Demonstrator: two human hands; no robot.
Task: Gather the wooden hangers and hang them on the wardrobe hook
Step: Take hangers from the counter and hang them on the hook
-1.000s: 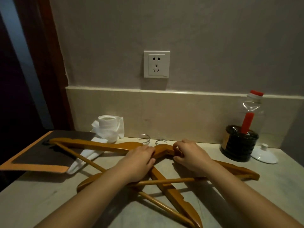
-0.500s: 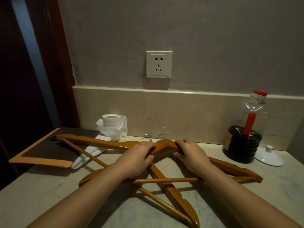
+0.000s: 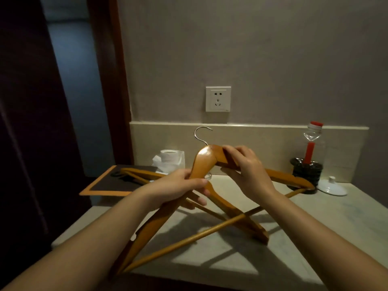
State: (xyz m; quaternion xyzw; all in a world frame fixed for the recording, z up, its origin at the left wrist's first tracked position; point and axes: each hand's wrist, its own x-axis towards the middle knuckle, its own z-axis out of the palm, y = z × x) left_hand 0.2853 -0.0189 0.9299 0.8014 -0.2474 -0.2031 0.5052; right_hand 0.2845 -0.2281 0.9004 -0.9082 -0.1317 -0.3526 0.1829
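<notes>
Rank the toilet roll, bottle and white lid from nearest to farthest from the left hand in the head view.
1. Toilet roll, just behind the left hand.
2. Bottle, back right by the wall.
3. Lid, farthest right, past the bottle.

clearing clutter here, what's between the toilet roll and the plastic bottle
Head view: the wooden hanger and the right hand gripping it fill that stretch.
</notes>
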